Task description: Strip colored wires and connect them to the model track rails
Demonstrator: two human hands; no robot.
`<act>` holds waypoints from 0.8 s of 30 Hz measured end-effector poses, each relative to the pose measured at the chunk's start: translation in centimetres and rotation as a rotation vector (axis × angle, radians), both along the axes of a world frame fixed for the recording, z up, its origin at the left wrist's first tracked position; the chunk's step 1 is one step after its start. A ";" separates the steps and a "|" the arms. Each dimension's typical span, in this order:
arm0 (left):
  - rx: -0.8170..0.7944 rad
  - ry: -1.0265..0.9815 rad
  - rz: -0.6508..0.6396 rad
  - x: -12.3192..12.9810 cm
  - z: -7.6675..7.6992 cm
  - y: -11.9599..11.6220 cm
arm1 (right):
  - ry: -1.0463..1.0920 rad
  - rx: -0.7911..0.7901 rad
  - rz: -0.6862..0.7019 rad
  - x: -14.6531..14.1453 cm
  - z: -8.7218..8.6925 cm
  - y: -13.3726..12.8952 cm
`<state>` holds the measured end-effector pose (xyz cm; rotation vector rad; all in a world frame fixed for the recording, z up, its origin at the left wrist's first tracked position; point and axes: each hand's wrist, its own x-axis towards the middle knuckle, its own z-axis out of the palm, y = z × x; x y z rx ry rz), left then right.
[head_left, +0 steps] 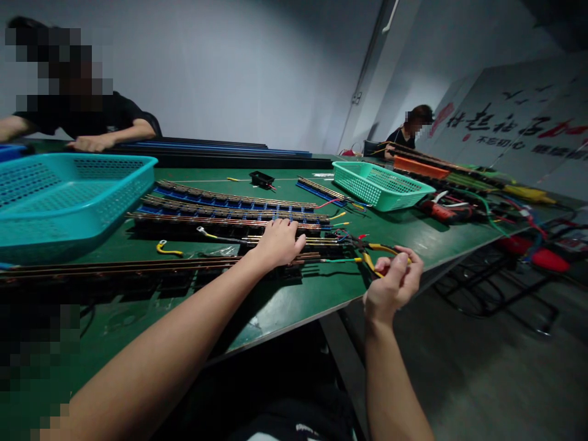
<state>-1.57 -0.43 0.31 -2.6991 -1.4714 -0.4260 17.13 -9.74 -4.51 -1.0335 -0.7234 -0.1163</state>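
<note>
My left hand point(280, 241) has its fingers bent over a short black strip with brass-coloured rails point(248, 241), holding it against the table. My right hand point(395, 278) is closed round the yellow handles of a pair of pliers point(370, 252). The pliers' jaws are at the wire end of that strip, close to a small red wire terminal point(362, 236); what they grip is too small to tell. A green wire point(342, 261) with a yellow end passes just below them. Behind my left hand lie several curved blue-based rail strips point(220, 202).
A turquoise basket point(138, 202) stands at left, a green basket point(381, 193) at back right. Red-handled tools point(445, 208) lie beside the latter. A yellow cable lug point(169, 250) and a long rail point(114, 268) lie at left. Two people sit across and further along the green table point(294, 318).
</note>
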 end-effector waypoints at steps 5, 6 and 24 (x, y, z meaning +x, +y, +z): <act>-0.002 0.010 -0.001 0.0 0.1 0.0 | -0.150 -0.043 0.169 0.1 -0.5 -0.5; -0.001 0.011 0.001 0.0 0.1 0.0 | -0.212 -0.073 0.195 0.1 -0.8 -0.6; -0.004 0.030 0.013 0.0 -0.1 0.2 | -0.206 0.133 0.133 -4.2 2.1 -7.0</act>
